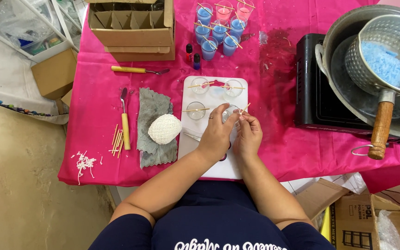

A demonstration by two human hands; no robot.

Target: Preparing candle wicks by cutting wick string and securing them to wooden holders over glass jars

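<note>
A small clear glass [230,112] sits at the right side of the white board [188,148], in the second row, with both hands closed in around it. Left hand [216,134] curls over the glass's near and left side, fingers bent, partly hiding it; whether it grips the glass or only steadies it cannot be told. Right hand [248,134] lies just right of the glass, thumb and forefinger pinched on a thin wooden stick [245,109] that angles up over the rim. Three more clear glasses [200,85] on the board each carry a stick laid across the top, two in the far row, one left of the held glass. The board's near edge runs close to the table's front edge; bare board shows only at its near left. Left of the board, touching or nearly so: a grey cloth [151,111] with a ball of white string [165,128] on it, then a spatula [124,118] and loose sticks [117,139]. Right of the board, an open strip of pink tablecloth [274,134] runs to the black stove [318,97], which bears a large pot [339,28] holding a smaller pan [380,41] whose wooden handle juts toward the front edge. Beyond the board: small dye bottles [192,54], filled blue and pink glasses [218,28], a cardboard box [133,32].
</note>
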